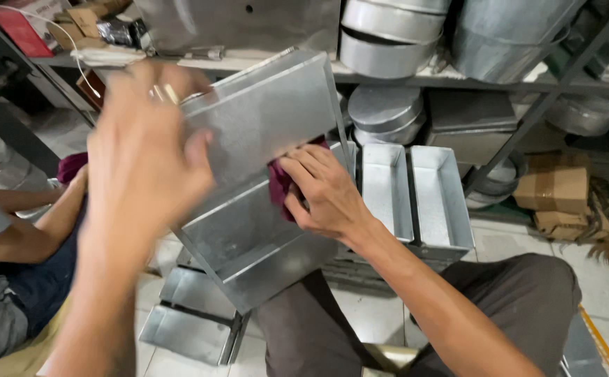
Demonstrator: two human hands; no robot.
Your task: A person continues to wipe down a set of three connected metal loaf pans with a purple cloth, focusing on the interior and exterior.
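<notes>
Blurred and closest to the lens, the left hand (pixel 144 164) grips the upper edge of a tilted galvanised metal tray (pixel 262 174), fingers wrapped over its rim. Just behind, the right hand (pixel 322 188) presses a dark red cloth (pixel 280 183) against the tray's inner face, fingers curled on it. Beyond, two rectangular tins (pixel 416 195) lie side by side on the floor beneath a shelf (pixel 388 75) of round pans.

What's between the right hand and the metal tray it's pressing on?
In the head view, a dark red cloth lies bunched between the right hand and the metal tray. The left hand grips the tray bare.
</notes>
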